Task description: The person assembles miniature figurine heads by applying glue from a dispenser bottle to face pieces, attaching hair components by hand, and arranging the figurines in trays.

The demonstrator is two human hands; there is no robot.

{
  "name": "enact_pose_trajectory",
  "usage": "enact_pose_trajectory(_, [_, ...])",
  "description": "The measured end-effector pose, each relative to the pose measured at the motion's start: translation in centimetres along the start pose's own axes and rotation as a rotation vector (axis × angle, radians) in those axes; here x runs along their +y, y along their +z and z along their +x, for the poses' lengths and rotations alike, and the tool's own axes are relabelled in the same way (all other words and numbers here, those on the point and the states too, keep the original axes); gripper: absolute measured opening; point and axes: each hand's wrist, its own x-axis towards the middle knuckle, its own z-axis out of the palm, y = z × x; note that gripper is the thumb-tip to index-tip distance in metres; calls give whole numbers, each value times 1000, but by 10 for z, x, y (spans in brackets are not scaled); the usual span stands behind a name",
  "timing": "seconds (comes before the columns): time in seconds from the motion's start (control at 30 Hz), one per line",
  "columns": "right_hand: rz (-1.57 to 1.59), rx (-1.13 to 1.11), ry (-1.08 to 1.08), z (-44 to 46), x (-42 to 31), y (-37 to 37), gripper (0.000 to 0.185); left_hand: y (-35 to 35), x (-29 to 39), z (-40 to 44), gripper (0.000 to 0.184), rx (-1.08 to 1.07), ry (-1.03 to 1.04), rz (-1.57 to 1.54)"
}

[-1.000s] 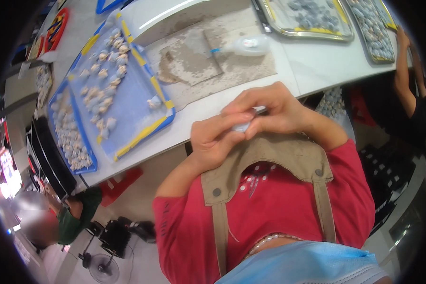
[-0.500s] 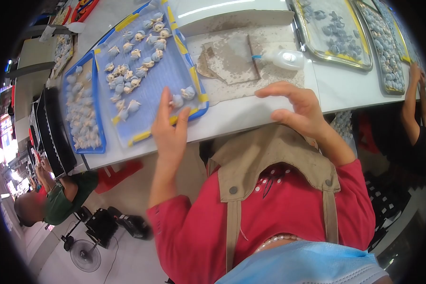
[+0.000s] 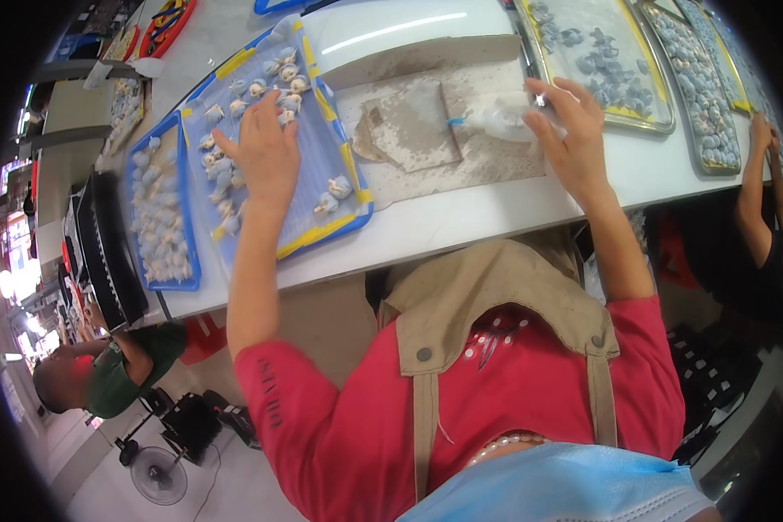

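Observation:
My left hand [image 3: 268,155] is over the large blue tray [image 3: 364,184] edged with yellow tape, fingers spread above small blue-and-cream figures [image 3: 289,71]. Whether its fingertips touch any figure cannot be made out. Two more figures [image 3: 332,195] sit apart at the tray's near right corner. On the right, my right hand [image 3: 574,130] is raised with thumb and fingers apart, beside a clear squeeze bottle [image 3: 506,122] with a blue tip. The bottle lies on a stained work board [image 3: 487,165]; no contact with my hand is visible.
A smaller blue tray [image 3: 191,230] of similar figures stands at the left. Grey-blue parts lie in a metal-rimmed tray [image 3: 661,117], with a packed tray [image 3: 700,109] beyond it. A co-worker's arms [image 3: 759,191] reach in at the far right. Another person [image 3: 117,378] sits at left.
My left hand has moved from the tray's near edge up over the figures, its fingers spreading. My right hand has risen towards the bottle's right end.

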Motion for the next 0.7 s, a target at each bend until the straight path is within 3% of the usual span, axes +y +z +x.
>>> enact_pose_trajectory(0.07, [-86, -33, -36, -3, 5, 5, 34, -16, 13, -5, 45, 89, 1, -200])
enact_pose_trajectory(0.17, [-96, -54, -67, -10, 9, 9, 38, -40, 57, -27, 35, 39, -309, -1263])
enact_pose_trajectory(0.3, [-80, -113, -24, -14, 2, 5, 42, -41, 105, -66, 28, -391, -559, -1842])
enact_pose_trajectory(0.4, [29, -223, 79, -20, -1, 1, 44, -22, 134, -87, 29, -544, -635, -2011])
enact_pose_trajectory(0.5, [123, -148, 112, -26, -4, -3, 39, -19, 154, -95, 29, -655, -728, -2107])
enact_pose_trajectory(0.7, [826, -71, 452, -44, -22, -31, 28, -29, 163, -93, 37, -664, -849, -2071])
